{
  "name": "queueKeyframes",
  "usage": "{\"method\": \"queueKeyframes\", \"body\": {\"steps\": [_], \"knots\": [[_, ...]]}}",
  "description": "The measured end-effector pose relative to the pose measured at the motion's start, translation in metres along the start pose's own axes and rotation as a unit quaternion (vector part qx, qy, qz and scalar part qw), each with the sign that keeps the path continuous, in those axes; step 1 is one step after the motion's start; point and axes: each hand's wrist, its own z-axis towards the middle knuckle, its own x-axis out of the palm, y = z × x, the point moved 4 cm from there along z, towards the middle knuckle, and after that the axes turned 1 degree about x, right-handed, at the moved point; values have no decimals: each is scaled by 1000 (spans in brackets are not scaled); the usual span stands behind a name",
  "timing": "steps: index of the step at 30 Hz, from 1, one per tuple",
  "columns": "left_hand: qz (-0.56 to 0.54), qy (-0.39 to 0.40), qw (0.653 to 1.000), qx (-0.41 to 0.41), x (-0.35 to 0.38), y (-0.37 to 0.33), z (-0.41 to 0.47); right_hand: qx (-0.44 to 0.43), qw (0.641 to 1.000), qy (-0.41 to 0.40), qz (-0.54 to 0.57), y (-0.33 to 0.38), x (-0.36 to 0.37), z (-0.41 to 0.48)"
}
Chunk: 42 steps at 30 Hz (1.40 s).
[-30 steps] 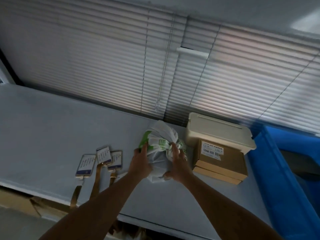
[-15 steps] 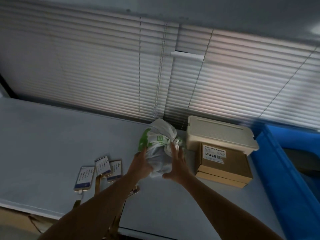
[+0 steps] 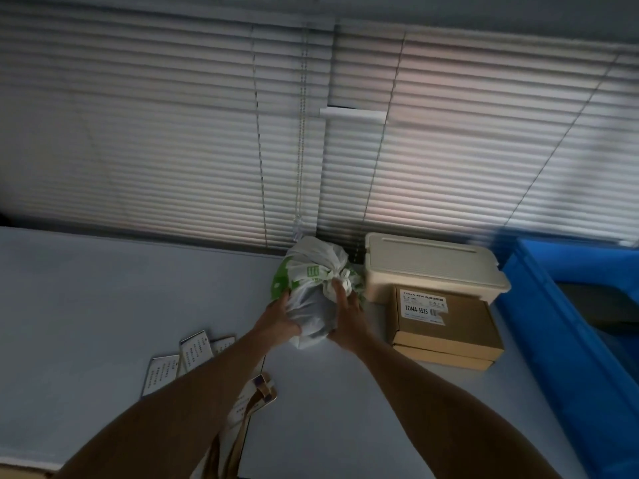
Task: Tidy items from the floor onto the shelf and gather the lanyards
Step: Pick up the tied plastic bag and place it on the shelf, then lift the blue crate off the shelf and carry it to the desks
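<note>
A knotted white and green plastic bag [image 3: 313,292] stands on the pale grey shelf top [image 3: 103,305], close to the window blinds. My left hand [image 3: 276,323] presses its left side and my right hand [image 3: 347,318] cups its right side, fingers reaching toward the knot. Several badge cards [image 3: 176,363] with tan lanyards [image 3: 242,423] lie on the shelf under my left forearm, and the straps hang over the front edge.
A beige lidded plastic box [image 3: 432,264] stands right of the bag, with two stacked cardboard boxes [image 3: 446,326] in front of it. A blue crate [image 3: 581,340] fills the right side. Closed blinds [image 3: 311,133] with hanging cords run behind the shelf.
Both hands have pushed the bag further back toward the blinds, next to the beige box. The view has moved closer to the shelf.
</note>
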Motion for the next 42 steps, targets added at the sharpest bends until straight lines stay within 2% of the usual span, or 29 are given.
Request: {"method": "queueKeyframes", "body": {"steps": [3,5,9,11,15,20,24,27,29,31,34,35,37,39,42], "knots": [[1,-11,1000,-13,0,0,-3,-8,1000,2,-2,-3,-5,-7],[13,-48,999,-16,-4,-4,-14,-2,1000,4,-2,-3,-12,-17],[-12,-143,989,25,-15,-22,-47,12,999,-18,25,1,-38,-51],[-35,-149,987,56,-12,-39,-63,24,999,-34,10,-3,-55,-78],[-19,-53,992,113,29,-83,-81,79,994,-70,31,-35,-96,-150],[-2,94,979,179,106,-145,-100,190,966,-169,41,-109,-154,-263],[-7,180,964,193,183,-198,-123,296,904,-304,52,-182,-200,-355],[-29,217,960,177,249,-242,-133,410,842,-339,86,-242,-225,-406],[-61,221,963,144,293,-275,-134,469,814,-326,111,-282,-239,-426],[-92,212,969,87,326,-305,-135,519,796,-279,139,-317,-248,-434],[-149,220,964,-26,357,-336,-140,543,770,-232,240,-356,-255,-428],[-156,227,960,-46,366,-341,-142,546,742,-231,311,-366,-256,-423],[-160,221,961,-53,377,-345,-144,543,659,-212,475,-379,-253,-413],[-160,194,967,-49,380,-347,-145,537,593,-192,569,-387,-251,-401],[-159,182,969,-42,376,-348,-147,530,561,-217,597,-396,-246,-387]]}}
